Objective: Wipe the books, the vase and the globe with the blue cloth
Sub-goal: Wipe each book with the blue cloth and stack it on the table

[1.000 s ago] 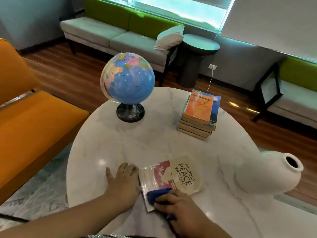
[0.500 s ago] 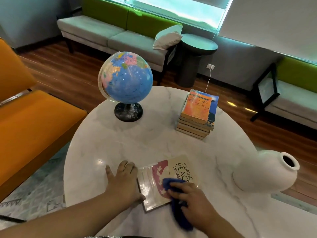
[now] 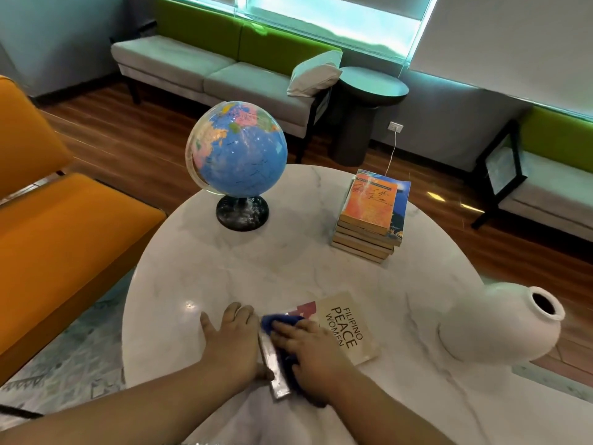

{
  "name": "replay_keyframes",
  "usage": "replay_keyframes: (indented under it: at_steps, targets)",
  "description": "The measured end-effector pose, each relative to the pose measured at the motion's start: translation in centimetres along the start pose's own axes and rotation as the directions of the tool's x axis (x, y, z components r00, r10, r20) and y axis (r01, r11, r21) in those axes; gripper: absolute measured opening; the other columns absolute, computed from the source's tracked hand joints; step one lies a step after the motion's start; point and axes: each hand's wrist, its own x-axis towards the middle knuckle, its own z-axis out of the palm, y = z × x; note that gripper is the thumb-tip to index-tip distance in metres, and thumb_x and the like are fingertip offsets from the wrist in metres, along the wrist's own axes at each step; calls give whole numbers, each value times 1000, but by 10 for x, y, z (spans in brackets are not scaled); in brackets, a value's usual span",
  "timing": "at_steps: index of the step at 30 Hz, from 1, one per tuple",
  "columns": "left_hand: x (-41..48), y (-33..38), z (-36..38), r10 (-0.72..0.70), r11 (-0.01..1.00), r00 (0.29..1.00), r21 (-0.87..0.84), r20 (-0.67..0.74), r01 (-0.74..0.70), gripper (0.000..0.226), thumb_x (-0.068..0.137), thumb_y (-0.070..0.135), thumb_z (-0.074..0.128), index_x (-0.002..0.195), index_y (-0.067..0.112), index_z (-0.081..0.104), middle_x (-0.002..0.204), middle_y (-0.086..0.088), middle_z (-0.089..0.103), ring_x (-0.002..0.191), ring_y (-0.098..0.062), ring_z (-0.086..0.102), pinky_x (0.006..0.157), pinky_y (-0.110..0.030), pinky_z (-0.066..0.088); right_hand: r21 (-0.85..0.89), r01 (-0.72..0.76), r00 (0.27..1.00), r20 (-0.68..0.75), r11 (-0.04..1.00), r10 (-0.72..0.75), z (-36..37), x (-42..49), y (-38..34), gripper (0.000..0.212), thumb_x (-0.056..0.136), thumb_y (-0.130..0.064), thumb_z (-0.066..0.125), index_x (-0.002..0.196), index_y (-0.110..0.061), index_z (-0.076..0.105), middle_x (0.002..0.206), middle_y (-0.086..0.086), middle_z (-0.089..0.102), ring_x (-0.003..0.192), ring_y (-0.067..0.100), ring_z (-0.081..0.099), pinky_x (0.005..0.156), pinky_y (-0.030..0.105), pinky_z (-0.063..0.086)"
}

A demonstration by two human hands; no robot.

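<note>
Cool window (image 3: pixel 321 14) backlight, warped edges.

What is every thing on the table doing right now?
Peace book, closed, flat on the table.
blue cloth, pressed on the book under the right hand.
left hand, flat beside the book.
globe, upright, untouched.
stack of books, closed, untouched.
vase, standing, untouched.
</note>
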Motion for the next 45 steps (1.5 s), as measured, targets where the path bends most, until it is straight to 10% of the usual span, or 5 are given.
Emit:
replay_keyframes:
  at_steps: [5,11,32,38,45]
  targets:
    - [-2,0,-1,5,1000,1000,17,7,-5,111,65,69,68,149,17,18,157,5,12,147,-19,-1,110,-66,1,-11,-353,935,-7,935,353,-23,9,42,62,95,-23,37,151,-38,15,158,-20,8,144,19,12,114,42,20]
    - [2,3,-4,-10,999,999,35,39,9,112,64,68,69,150,18,16,158,4,10,147,-19,-1,111,-65,2,-30,-15,998,54,999,17,-7,-7,-4,67,89,-27,42,150,-38,17,158,-19,8,143,17,12,114,47,13]
    - [8,5,-7,95,989,994,112,45,-100,107,63,65,70,146,21,21,149,3,21,142,-22,9,109,-67,7,1,-411,903,-136,912,407,5,-63,71,60,96,-24,37,149,-42,16,156,-24,4,145,6,8,113,34,21]
    - [13,10,-11,127,979,990,155,63,-136,102,62,65,72,142,20,28,143,0,29,137,-23,19,108,-67,13,-86,-302,947,-142,949,288,33,-77,61,77,31,-47,75,107,-47,68,120,-30,60,97,0,57,52,18,50]
    - [17,15,-15,89,980,993,172,81,-102,100,58,62,77,137,20,32,135,0,34,129,-23,28,104,-54,26,-79,-334,928,-201,939,313,5,-80,67,56,78,-27,57,130,-49,50,142,-31,35,123,13,47,84,35,48]
